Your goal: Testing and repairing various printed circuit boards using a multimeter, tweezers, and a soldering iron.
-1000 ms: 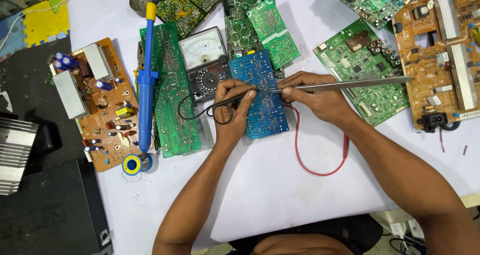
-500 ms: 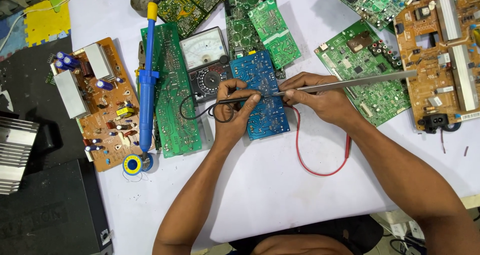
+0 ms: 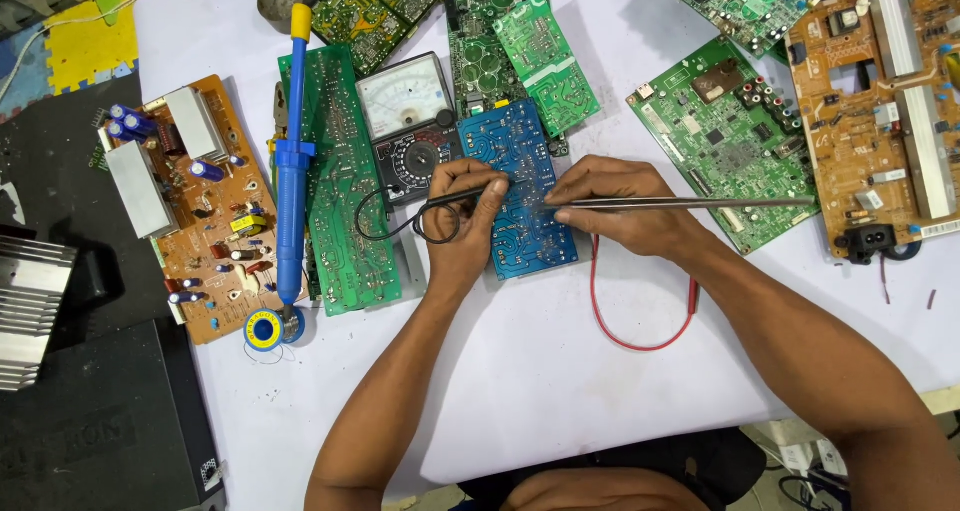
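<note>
A blue circuit board [image 3: 530,246] lies on the white tabletop [image 3: 520,371] in the middle of the head view. My left hand [image 3: 462,226] rests on the board's left edge and pinches a black probe [image 3: 452,199] whose black lead loops to the left. My right hand [image 3: 625,206] rests on the board's right edge and holds a long thin grey probe [image 3: 720,203], its tip on the board near the black probe's tip. A red lead [image 3: 625,339] curves below my right wrist. An analog multimeter [image 3: 410,106] sits just above my left hand.
A blue desoldering pump [image 3: 293,161] and a solder spool [image 3: 263,329] lie left of a long green board [image 3: 345,221]. A brown board [image 3: 200,221] lies farther left, and more boards [image 3: 730,141] [image 3: 880,111] lie to the right. A finned heat sink [image 3: 30,311] sits at the left edge.
Both hands stay on the blue board with the probes; the tips have shifted only slightly.
</note>
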